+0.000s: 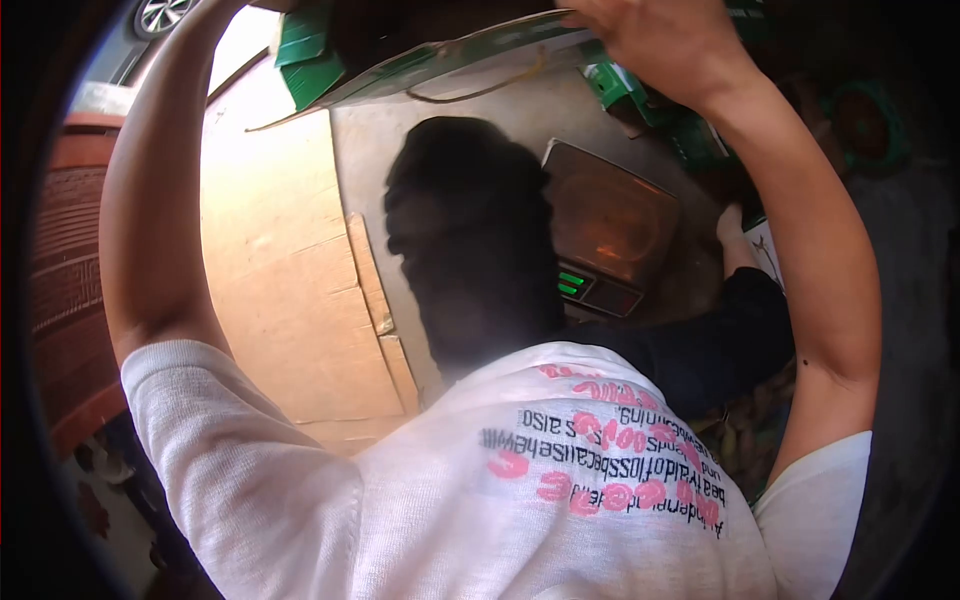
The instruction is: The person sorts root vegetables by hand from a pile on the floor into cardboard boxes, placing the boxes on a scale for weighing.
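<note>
A green cardboard box (pixel 450 72) with a thin rope handle spans the top edge, mostly out of frame. My right hand (pixel 660 35) is at its right part, with the fingers bent over the box edge and the fingertips cut off by the frame. Only a sliver of my left hand (pixel 265 4) shows at the top left, near a green flap (pixel 305 60); its fingers are hidden. Below the box, a flat metal scale (pixel 612 215) with lit green digits stands on the floor.
Flat brown cardboard (pixel 270 280) covers the floor at left, beside reddish wooden furniture (pixel 75 250). A large dark shape (pixel 470 240) is in the middle. A bare foot (pixel 733 222) and green plastic items (pixel 865 120) are at right. A car wheel (pixel 160 15) shows at top left.
</note>
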{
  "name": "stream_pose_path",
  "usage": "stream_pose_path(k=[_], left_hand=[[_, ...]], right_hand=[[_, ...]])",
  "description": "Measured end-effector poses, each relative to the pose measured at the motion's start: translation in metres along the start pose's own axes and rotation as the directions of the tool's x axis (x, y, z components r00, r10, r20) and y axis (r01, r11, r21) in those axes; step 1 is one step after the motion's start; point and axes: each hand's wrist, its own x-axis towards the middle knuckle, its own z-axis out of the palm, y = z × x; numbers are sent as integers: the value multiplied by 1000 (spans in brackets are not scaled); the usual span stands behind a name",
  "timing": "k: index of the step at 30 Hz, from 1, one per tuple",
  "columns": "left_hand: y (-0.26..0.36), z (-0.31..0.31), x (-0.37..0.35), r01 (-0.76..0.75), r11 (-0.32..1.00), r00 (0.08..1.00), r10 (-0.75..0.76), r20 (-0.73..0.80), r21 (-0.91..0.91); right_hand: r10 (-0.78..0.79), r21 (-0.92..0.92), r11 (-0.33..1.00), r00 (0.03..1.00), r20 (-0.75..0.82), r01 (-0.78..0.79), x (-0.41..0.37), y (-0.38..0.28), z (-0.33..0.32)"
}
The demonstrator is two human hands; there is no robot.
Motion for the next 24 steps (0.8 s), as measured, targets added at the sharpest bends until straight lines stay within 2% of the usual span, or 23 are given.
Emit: stream_pose_path(k=[2, 3, 4, 5, 6, 8, 10, 11, 12, 14, 16, 18, 20, 22, 23, 24], left_hand=[[-53, -2, -25, -118, 979, 993, 112, 42, 165], [-105, 7, -31, -141, 974, 990, 139, 24, 178], [-146, 16, -38, -164, 968, 986, 166, 6, 192], [-155, 12, -61, -167, 962, 986, 164, 30, 217], [-161, 1, -91, -172, 955, 985, 164, 55, 241], [-160, -22, -140, -28, 957, 986, -20, 163, 287], [-188, -20, -181, -42, 971, 987, 4, 158, 235], [-194, -17, -200, -48, 955, 977, -17, 215, 293], [-203, -16, -220, -59, 935, 963, -39, 267, 349], [-223, -12, -264, -126, 919, 962, 22, 271, 374], [-243, -11, -302, -116, 928, 929, -25, 369, 353], [-256, -11, -336, -100, 938, 894, -62, 443, 333], [-265, -7, -368, -84, 948, 864, -83, 496, 306], [-270, 1, -403, -30, 970, 858, -99, 505, 240], [-277, 6, -423, 24, 964, 831, -166, 531, 265], [-293, 13, -447, 73, 954, 801, -229, 553, 290]], right_hand=[[-56, -32, 998, 998, -20, 55, 22, -22, 22], [-29, -33, 999, 994, 106, 33, 35, -41, 27], [-37, -3, 999, 986, 161, 38, 46, -61, 32], [-44, 27, 999, 975, 216, 39, 57, -81, 38], [-83, 94, 993, 976, 201, 66, 65, -101, 46], [-140, 286, 956, 956, 259, 63, 79, -144, 57], [-178, 405, 911, 961, 210, 80, 83, -189, 73], [-196, 468, 879, 961, 193, 85, 77, -213, 85], [-211, 527, 845, 962, 174, 90, 74, -238, 95], [-286, 680, 729, 937, 202, 75, 70, -286, 108], [-297, 785, 615, 944, 141, 76, 66, -329, 108], [-393, 836, 539, 908, 144, 101, 59, -365, 106], [-525, 911, 396, 842, 123, 113, 46, -387, 103], [-643, 912, 371, 757, 115, 176, 33, -387, 93], [-700, 926, 323, 708, 95, 195, 34, -367, 81], [-680, 925, 330, 727, 94, 189, 34, -348, 72]])
